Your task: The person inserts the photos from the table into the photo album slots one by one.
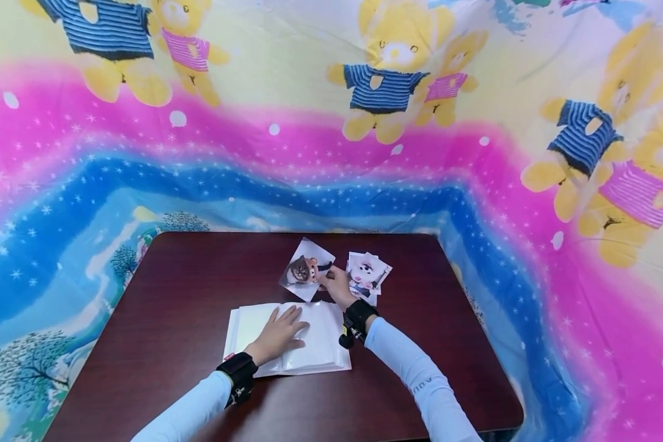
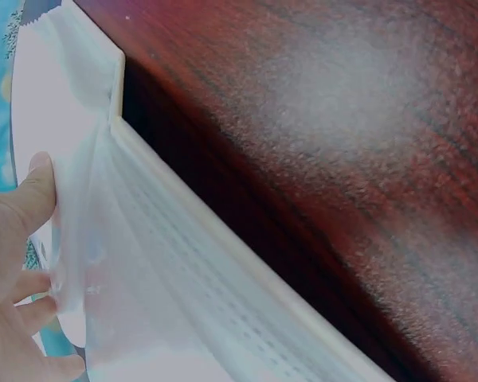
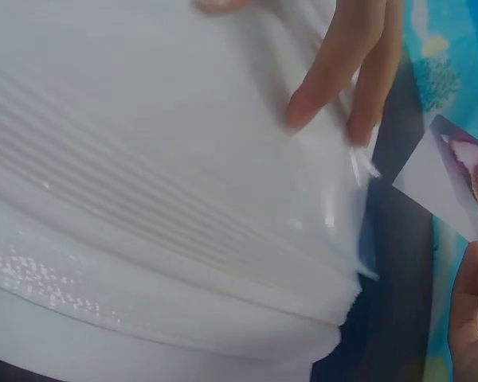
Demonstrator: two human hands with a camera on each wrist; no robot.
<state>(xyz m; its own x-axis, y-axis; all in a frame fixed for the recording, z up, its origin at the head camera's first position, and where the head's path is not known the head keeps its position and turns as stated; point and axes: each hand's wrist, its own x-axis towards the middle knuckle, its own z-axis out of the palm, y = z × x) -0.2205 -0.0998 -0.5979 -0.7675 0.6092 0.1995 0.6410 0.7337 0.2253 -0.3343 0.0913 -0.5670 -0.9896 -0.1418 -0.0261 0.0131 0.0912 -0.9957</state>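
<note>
An open photo album [image 1: 323, 344] with white, glossy sleeve pages lies near the middle of the table. My left hand [image 1: 276, 337] rests on its pages with the fingers spread; the left wrist view has the fingers [image 2: 38, 191] at the album's pages [image 2: 159, 302]. Beyond the album's far edge, my right hand [image 1: 338, 287] pinches the edge of a picture card [image 1: 304, 270] showing a cartoon-like figure. In the right wrist view, a pale corner of that card [image 3: 434, 183] stands beside the right hand [image 3: 470, 318], with the left hand's fingers [image 3: 334, 72] over the pages.
To the right of the held card lies a small, fanned pile of picture cards [image 1: 367, 273], the top one with a pink and white figure. The dark red-brown table [image 1: 188, 288] is bordered by a printed cloth [image 1: 309, 153] with bears.
</note>
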